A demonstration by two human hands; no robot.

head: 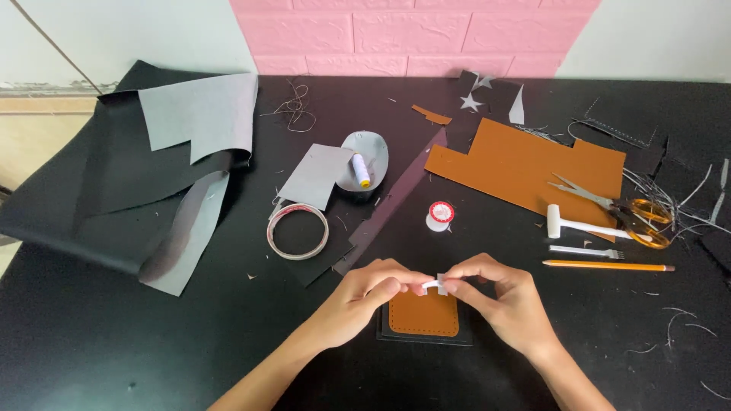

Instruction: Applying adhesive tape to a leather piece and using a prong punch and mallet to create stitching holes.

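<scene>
My left hand (364, 293) and my right hand (499, 293) meet over the near middle of the black table. Between their fingertips they pinch a small white strip (436, 284), which looks like a piece of tape. Right under the hands lies a small brown leather patch (423, 313) with rounded lower corners and a stitched edge, resting on a slightly larger black piece (426, 339).
A large brown leather sheet (525, 164), scissors with orange handles (620, 207), a white mallet (582, 225), a pronged punch (586, 251) and a pencil (608, 266) lie to the right. A tape ring (298, 230), thread spools (439, 215), a small bowl (365, 156) and black-grey sheets (152, 167) lie left.
</scene>
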